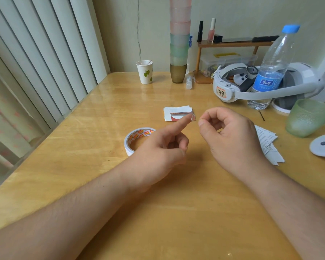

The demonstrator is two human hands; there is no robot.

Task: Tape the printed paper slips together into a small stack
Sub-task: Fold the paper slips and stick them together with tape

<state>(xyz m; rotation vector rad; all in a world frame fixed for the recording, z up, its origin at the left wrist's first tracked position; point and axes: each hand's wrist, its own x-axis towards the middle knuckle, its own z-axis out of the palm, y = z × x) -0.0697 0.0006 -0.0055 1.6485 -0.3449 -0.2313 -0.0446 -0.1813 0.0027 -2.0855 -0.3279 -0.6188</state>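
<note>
On the wooden table [94,147], a little past both hands, lies a small stack [177,113] of printed slips, white with a red band, its edges not quite squared. Both bare forearms reach in from the near edge. The left hand [158,151] has its index finger stretched out toward the stack's near right corner, and a small bit of clear tape [193,118] sticks to the fingertip; its other fingers are curled loosely into the palm and hold nothing. Whether the fingertip touches the stack or hovers just above it cannot be told. The right hand [231,136] is just beside that fingertip, thumb and fingers curled in toward one another as if in a pinch, yet nothing can be seen between them. A tape roll [137,138] lies flat on the table, partly hidden under the left hand. More slips [266,143] lie fanned out on the table, partly hidden by the right wrist. Farther back stand a paper cup [145,72], a tall tower of cups [179,45], a white headset [259,81] marked 149 and a water bottle [272,70] with a blue cap. A green cup [306,117] and a white controller [324,145] sit at the right edge.
</note>
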